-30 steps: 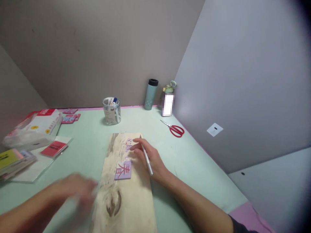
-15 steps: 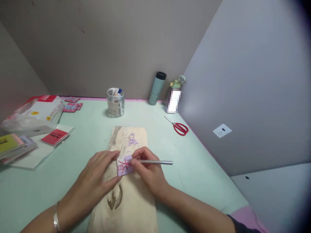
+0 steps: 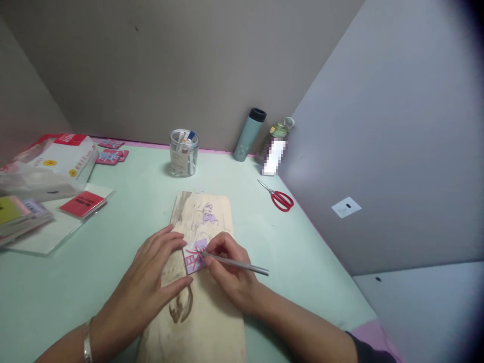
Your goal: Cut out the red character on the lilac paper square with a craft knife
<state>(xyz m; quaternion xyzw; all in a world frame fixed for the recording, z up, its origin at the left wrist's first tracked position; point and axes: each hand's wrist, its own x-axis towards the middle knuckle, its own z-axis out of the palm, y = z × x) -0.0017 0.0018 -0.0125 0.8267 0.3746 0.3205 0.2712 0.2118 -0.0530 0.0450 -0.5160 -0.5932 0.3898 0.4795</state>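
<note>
A wooden board [image 3: 202,312] lies lengthwise on the pale green table [image 3: 132,212]. On its middle sits a small purple card [image 3: 193,257] with a red cut-out character. My left hand [image 3: 151,280] lies flat on the board with fingers spread, the fingertips pressing the card's left edge. My right hand [image 3: 230,267] is closed in a pinch on a thin silver craft knife [image 3: 242,264], whose tip touches the card. Purple paper scraps [image 3: 209,217] lie on the far end of the board.
Red scissors [image 3: 280,198] lie at the right by the wall. A clear jar of pens [image 3: 183,153], a teal flask [image 3: 249,135] and a green bottle [image 3: 280,132] stand at the back. Paper packs [image 3: 56,164] and red cards [image 3: 82,203] lie on the left.
My left hand came in from the lower left and settled on the card. My right hand turned the knife and brought its tip down onto the card.
</note>
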